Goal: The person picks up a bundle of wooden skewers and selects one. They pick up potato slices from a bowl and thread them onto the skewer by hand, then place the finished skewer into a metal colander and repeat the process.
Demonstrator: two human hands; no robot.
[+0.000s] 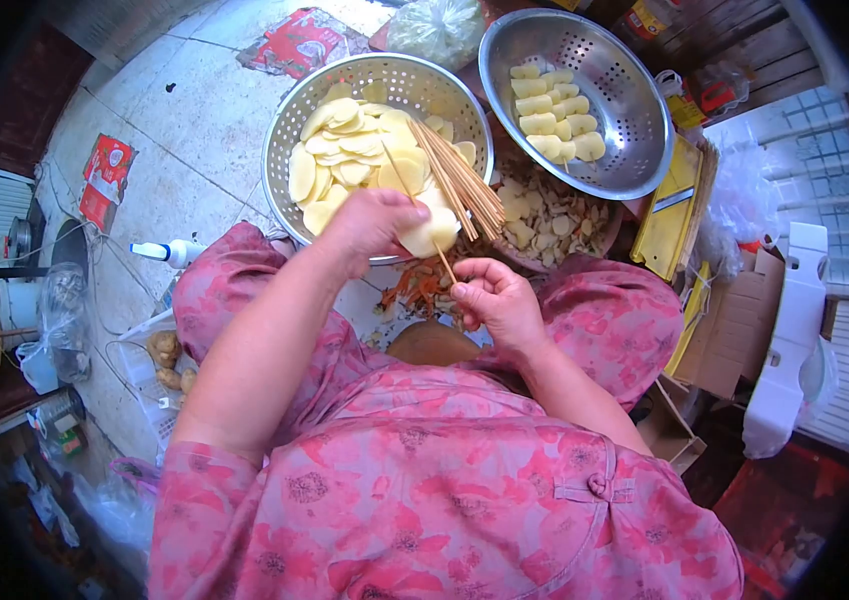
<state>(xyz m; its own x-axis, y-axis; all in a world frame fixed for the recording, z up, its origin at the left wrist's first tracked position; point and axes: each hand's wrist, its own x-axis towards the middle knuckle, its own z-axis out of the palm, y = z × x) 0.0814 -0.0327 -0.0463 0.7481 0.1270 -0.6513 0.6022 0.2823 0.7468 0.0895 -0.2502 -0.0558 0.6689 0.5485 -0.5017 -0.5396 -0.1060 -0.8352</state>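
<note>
My left hand (369, 228), fingers closed, grips a pale potato slice (430, 233) at the front rim of a perforated metal colander (282, 130). A thin wooden skewer (444, 262) meets the slice from below, its lower part pinched between the thumb and finger of my right hand (496, 300). Another thin stick (394, 165) rises above my left hand. Many potato slices (349, 145) fill the colander, and a bundle of skewers (456, 185) lies across its right side. Skewered slices rest in a second metal colander (634, 125) at the upper right.
Peelings and scraps (554, 225) lie in a basin below the second colander. A plastic bag (436, 30) stands behind. A white bottle (179, 252) and whole potatoes (166, 352) are at the left, a cardboard box (739, 325) and yellow box (666, 225) at the right.
</note>
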